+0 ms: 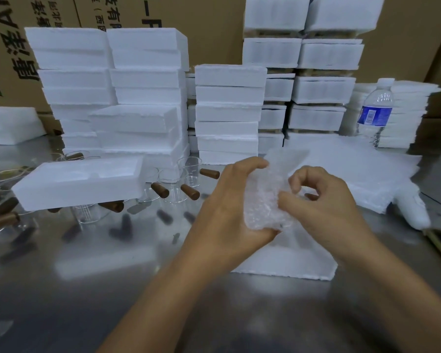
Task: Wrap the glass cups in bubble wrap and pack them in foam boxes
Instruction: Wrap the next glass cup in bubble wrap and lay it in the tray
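Observation:
A bundle of bubble wrap is held between my two hands above a white foam box at the table's centre. My left hand cups the bundle from the left and below. My right hand pinches its right side with thumb and fingers. Whatever is inside the wrap is hidden. Several bare glass cups with brown wooden handles stand on the steel table to the left. An open foam box half rests on top of some of them.
Tall stacks of foam boxes line the back, in front of cardboard cartons. A pile of bubble wrap sheets lies at the right, behind it a water bottle and a foam sheet stack.

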### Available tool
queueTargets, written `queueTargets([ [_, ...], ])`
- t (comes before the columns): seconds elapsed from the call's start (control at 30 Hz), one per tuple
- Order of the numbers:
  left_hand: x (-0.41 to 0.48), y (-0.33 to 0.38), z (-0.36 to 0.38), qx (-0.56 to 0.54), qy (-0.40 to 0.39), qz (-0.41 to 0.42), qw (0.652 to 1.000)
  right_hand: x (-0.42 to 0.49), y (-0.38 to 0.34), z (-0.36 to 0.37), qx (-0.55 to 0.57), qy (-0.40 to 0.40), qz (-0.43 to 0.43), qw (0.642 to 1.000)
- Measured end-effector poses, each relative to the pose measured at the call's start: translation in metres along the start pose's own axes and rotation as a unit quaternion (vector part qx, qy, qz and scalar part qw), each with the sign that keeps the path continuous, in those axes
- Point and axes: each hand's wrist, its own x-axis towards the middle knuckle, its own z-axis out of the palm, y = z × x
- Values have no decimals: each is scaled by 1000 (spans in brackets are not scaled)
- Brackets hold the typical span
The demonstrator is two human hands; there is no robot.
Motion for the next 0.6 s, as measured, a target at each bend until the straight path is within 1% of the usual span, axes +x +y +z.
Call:
queueTargets([
  [0.1,-1,0,0,27,-13,52,998,2,3,-5,44,-22,34,998],
  [0.13,-1,0,0,36,-17,65,997,1,3,-5,56,-34,31,997],
  [0.2,-2,0,1,50,-25,76,995,-1,3,-4,34,-42,-16,998],
  [0.27,-2,-1,1,50,-25,65,996,-1,4,-1,-3,-21,-68,997],
  [0.33,-2,-4,1,43,-13,34,998,-1,3,3,-7,-3,-86,996],
  [0.43,-1,-7,1,34,24,-5,999,-3,1,6,0,-15,-125,992],
  [0.53,0,-8,1,30,44,-30,998,-8,-3,9,-69,8,-203,977],
  [0.6,0,-9,1,27,49,-43,997,-10,-2,10,-115,28,-239,964],
])
